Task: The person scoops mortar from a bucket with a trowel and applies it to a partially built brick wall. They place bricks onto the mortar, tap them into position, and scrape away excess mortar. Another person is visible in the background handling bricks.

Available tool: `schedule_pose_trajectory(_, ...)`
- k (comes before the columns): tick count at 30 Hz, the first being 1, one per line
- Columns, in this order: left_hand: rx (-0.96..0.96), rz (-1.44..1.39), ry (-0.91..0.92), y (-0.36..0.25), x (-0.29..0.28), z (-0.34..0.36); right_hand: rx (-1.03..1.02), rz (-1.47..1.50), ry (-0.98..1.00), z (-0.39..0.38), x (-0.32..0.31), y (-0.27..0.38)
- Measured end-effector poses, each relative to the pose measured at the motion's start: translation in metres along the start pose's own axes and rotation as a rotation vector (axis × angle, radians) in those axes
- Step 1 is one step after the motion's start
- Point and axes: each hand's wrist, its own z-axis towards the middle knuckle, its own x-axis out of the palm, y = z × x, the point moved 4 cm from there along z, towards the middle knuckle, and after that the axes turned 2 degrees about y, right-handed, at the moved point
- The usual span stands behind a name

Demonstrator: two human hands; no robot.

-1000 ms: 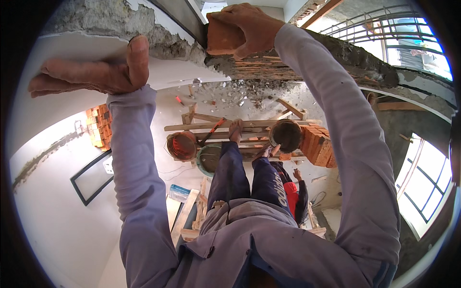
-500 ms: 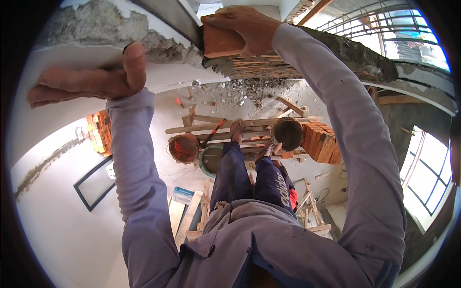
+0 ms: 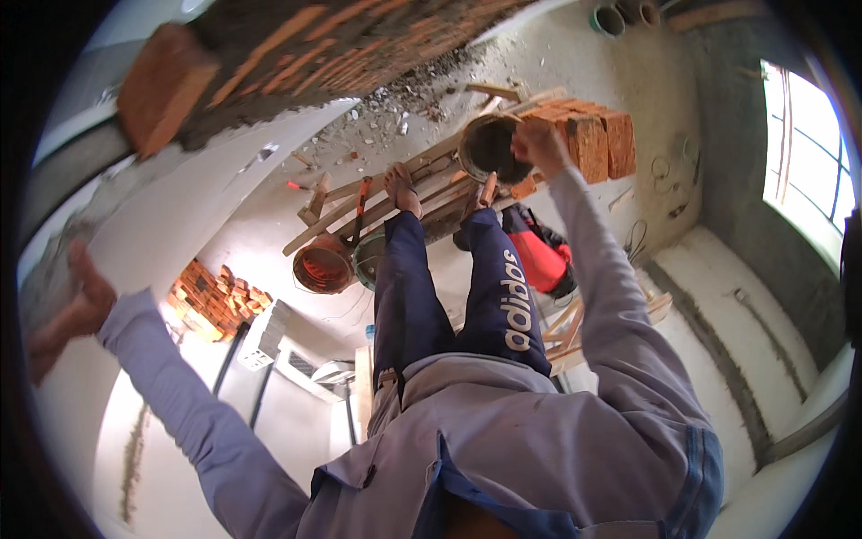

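Observation:
My left hand [image 3: 70,310] is stretched out to the far left with fingers apart, holding nothing, against a pale plastered wall [image 3: 171,225]. My right hand [image 3: 537,144] reaches down to the rim of a dark bucket [image 3: 489,148], right beside a stack of red bricks [image 3: 593,139] on the wooden scaffold planks [image 3: 346,193] under my feet. Its fingers are curled, and what they grip is unclear. A red brick [image 3: 166,85] sits at the end of a mortared brick course [image 3: 314,40] at the upper left.
An orange bucket [image 3: 321,267] and a green bucket [image 3: 366,259] stand below the planks. A wooden handle [image 3: 488,189] lies by my right foot. A loose brick pile [image 3: 215,301] sits on the floor, a red bag [image 3: 539,256] under the scaffold, and a bright window [image 3: 808,162] at right.
My right hand has let go of the brick, which now rests on the wall, and dropped down to the bucket and brick stack. My left hand slid lower and farther left.

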Motion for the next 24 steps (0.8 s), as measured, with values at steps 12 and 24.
schedule_pose_trajectory(12,0.233,0.174,-0.136,0.016,0.065,-0.002,0.419,-0.459,-0.527,0.058,0.094,-0.287)
schedule_pose_trajectory(24,-0.086,-0.067,-0.110,-0.062,-0.051,0.002,0.187,1.236,0.101,-0.137,0.068,-0.183)
